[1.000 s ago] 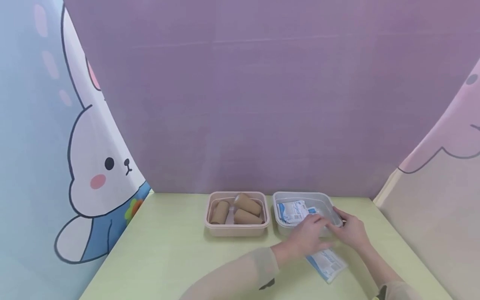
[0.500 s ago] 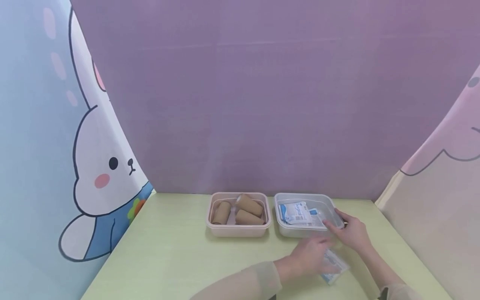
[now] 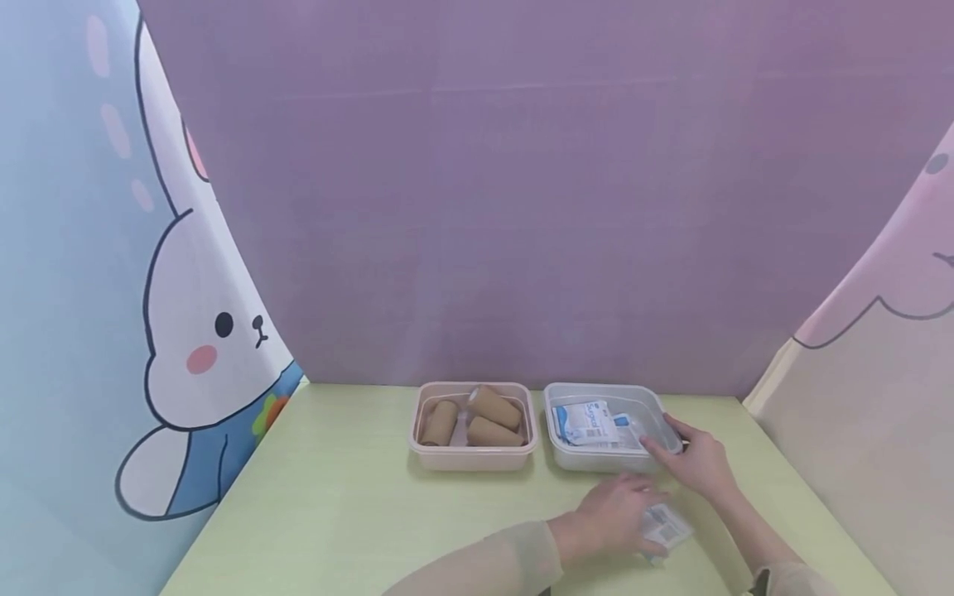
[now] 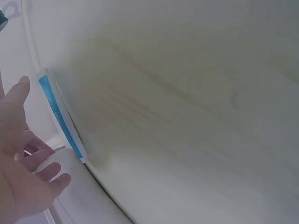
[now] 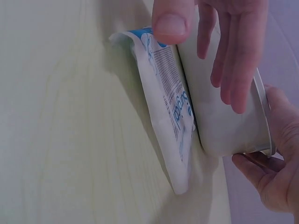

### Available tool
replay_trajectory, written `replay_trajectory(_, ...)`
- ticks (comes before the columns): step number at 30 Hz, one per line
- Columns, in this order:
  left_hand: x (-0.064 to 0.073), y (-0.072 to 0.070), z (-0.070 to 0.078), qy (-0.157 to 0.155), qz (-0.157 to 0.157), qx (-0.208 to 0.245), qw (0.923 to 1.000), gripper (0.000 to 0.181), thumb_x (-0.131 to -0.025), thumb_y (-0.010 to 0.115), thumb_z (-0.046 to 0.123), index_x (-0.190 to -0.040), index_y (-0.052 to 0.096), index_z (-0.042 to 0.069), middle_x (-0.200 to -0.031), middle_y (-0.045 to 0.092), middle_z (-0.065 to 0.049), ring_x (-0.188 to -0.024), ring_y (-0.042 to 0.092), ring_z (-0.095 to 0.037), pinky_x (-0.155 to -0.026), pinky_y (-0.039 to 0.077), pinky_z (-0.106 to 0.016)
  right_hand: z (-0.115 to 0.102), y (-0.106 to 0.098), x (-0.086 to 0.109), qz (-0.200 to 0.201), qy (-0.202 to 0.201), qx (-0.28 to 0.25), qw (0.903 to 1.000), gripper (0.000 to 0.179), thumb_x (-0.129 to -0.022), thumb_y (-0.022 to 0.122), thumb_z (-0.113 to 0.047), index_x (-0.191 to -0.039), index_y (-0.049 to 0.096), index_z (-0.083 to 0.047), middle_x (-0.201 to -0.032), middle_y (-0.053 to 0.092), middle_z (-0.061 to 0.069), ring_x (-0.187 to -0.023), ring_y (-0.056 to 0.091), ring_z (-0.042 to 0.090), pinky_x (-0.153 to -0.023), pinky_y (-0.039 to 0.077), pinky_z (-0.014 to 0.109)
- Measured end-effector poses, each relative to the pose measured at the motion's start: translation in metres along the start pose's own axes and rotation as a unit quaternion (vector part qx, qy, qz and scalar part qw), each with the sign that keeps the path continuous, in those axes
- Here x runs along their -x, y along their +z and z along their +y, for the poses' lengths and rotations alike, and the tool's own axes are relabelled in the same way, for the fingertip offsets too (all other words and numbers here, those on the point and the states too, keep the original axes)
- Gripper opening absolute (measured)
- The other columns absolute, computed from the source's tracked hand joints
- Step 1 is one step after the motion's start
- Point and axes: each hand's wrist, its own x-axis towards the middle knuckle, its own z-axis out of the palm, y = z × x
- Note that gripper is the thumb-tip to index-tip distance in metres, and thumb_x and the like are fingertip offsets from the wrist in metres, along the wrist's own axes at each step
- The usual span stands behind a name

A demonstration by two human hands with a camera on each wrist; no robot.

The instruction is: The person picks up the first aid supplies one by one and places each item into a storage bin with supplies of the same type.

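Note:
My right hand [image 3: 696,462] grips the near right corner of a whitish plastic tub [image 3: 599,460], thumb over the rim and fingers outside. Several blue-and-white packets [image 3: 589,420] marked "Surgical" lie inside it. Another such packet [image 3: 668,526] is on the table in front of the tub. My left hand [image 3: 614,515] is over it and hides part of it. In the left wrist view the left hand [image 4: 28,172] has its fingers spread, with the packet [image 4: 61,116] just beyond them. The right wrist view shows the left thumb [image 5: 172,25] overlapping the packet [image 5: 170,100].
A pink tub [image 3: 469,459] with brown rolls [image 3: 492,406] stands just left of the whitish tub. Both are on a pale green table [image 3: 335,488], near its back edge. A purple wall [image 3: 477,207] rises behind, and printed cartoon curtains [image 3: 186,331] hang at the sides.
The left hand has come down from over the tub's near edge towards the packet on the table, covering more of it. The right hand has stayed at the tub's corner.

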Motion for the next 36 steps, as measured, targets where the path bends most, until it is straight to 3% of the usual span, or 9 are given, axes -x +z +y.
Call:
replay_trajectory(12, -0.0012, -0.0001, -0.0008, 0.0, -0.036, -0.028, 0.999, 0.074, -0.09, 0.065, 0.079, -0.155, 0.05, 0.046, -0.159, 0.051, 0.024, -0.149, 0.045, 0.001, -0.125, 0.035, -0.02, -0.0038, -0.0012, -0.0022, 0.012, -0.012, -0.002, 0.9998, 0.071, -0.089, 0.085, -0.038, -0.138, 0.064, 0.01, -0.116, 0.072, 0.038, -0.075, 0.066, 0.023, -0.057, 0.047, 0.023)
replay_trajectory(17, -0.0017, 0.0025, 0.0007, 0.002, -0.069, -0.041, 0.9968, 0.062, -0.093, 0.061, 0.078, -0.147, 0.059, 0.048, -0.143, 0.063, 0.027, -0.14, 0.052, 0.005, -0.125, 0.033, -0.019, -0.005, -0.0018, -0.002, 0.01, -0.008, -0.003, 0.9999, 0.071, -0.09, 0.085, -0.038, -0.138, 0.064, 0.01, -0.117, 0.072, 0.038, -0.076, 0.064, 0.024, -0.058, 0.047, 0.025)
replay_trajectory(20, -0.0006, 0.0049, 0.0006, -0.011, -0.093, -0.015, 0.9955, 0.054, -0.093, 0.063, 0.074, -0.141, 0.064, 0.049, -0.136, 0.068, 0.026, -0.135, 0.055, 0.004, -0.119, 0.04, -0.019, -0.0055, -0.0023, -0.0018, 0.011, -0.006, 0.001, 0.9999, 0.071, -0.09, 0.084, -0.038, -0.139, 0.064, 0.009, -0.116, 0.072, 0.038, -0.076, 0.064, 0.025, -0.06, 0.048, 0.027)
replay_trajectory(24, 0.0004, 0.0055, -0.0006, -0.029, -0.103, 0.026, 0.9939, 0.049, -0.091, 0.069, 0.068, -0.134, 0.07, 0.045, -0.127, 0.069, 0.025, -0.124, 0.058, 0.003, -0.104, 0.047, -0.016, -0.0049, -0.0028, -0.0016, 0.007, -0.002, 0.007, 1.0, 0.072, -0.09, 0.083, -0.04, -0.14, 0.064, 0.009, -0.118, 0.071, 0.038, -0.078, 0.064, 0.026, -0.062, 0.049, 0.028)
replay_trajectory(28, 0.0015, 0.0017, -0.0008, -0.043, -0.107, 0.047, 0.9922, 0.046, -0.084, 0.077, 0.064, -0.125, 0.074, 0.042, -0.124, 0.067, 0.023, -0.12, 0.057, 0.003, -0.097, 0.049, -0.015, -0.0038, -0.0028, -0.0008, -0.004, 0.007, 0.004, 1.0, 0.074, -0.091, 0.082, -0.042, -0.141, 0.062, 0.009, -0.121, 0.069, 0.04, -0.077, 0.065, 0.024, -0.059, 0.048, 0.027)
replay_trajectory(33, 0.0039, -0.0015, 0.0008, -0.052, -0.111, 0.06, 0.9906, 0.052, -0.081, 0.077, 0.072, -0.123, 0.072, 0.042, -0.118, 0.067, 0.023, -0.107, 0.056, 0.001, -0.084, 0.047, -0.015, -0.0039, -0.0026, 0.0005, -0.011, 0.011, -0.002, 0.9999, 0.076, -0.092, 0.082, -0.042, -0.142, 0.06, 0.01, -0.121, 0.069, 0.04, -0.074, 0.063, 0.022, -0.056, 0.045, 0.025)
replay_trajectory(36, 0.0052, -0.0012, 0.0016, -0.05, -0.11, 0.055, 0.9911, 0.057, -0.079, 0.077, 0.076, -0.124, 0.07, 0.042, -0.117, 0.066, 0.023, -0.104, 0.054, 0.001, -0.084, 0.047, -0.017, -0.004, -0.0022, 0.0005, -0.007, 0.009, 0.0, 0.9999, 0.075, -0.092, 0.083, -0.041, -0.142, 0.061, 0.01, -0.12, 0.07, 0.04, -0.075, 0.062, 0.023, -0.057, 0.045, 0.025)
